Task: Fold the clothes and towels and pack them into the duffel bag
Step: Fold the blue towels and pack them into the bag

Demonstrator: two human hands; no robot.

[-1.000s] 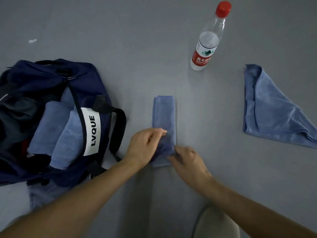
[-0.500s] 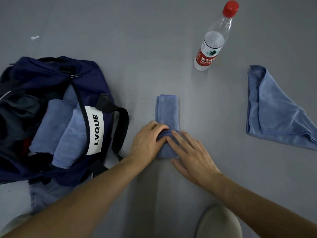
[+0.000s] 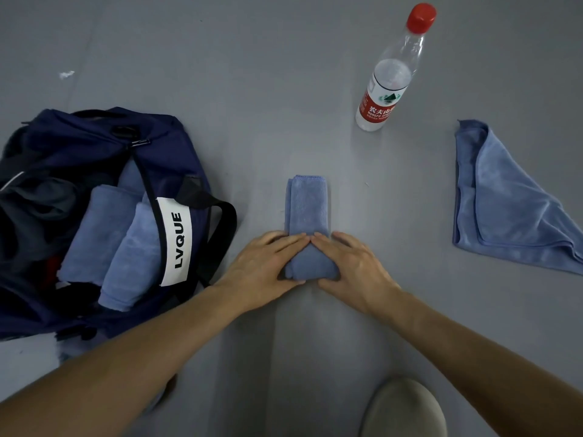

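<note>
Left hand, right hand flat on half-rolled towel, duffel bag left, bottle and loose towel right

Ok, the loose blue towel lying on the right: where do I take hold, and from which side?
Probably the far corner of the loose towel, nearest the bottle, pinched from above on its left. It lies flat, and its layered edges meet there, so one pinch gathers them.

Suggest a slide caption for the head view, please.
Left hand and right hand press a half-rolled blue towel on the floor beside the open duffel bag.
</note>
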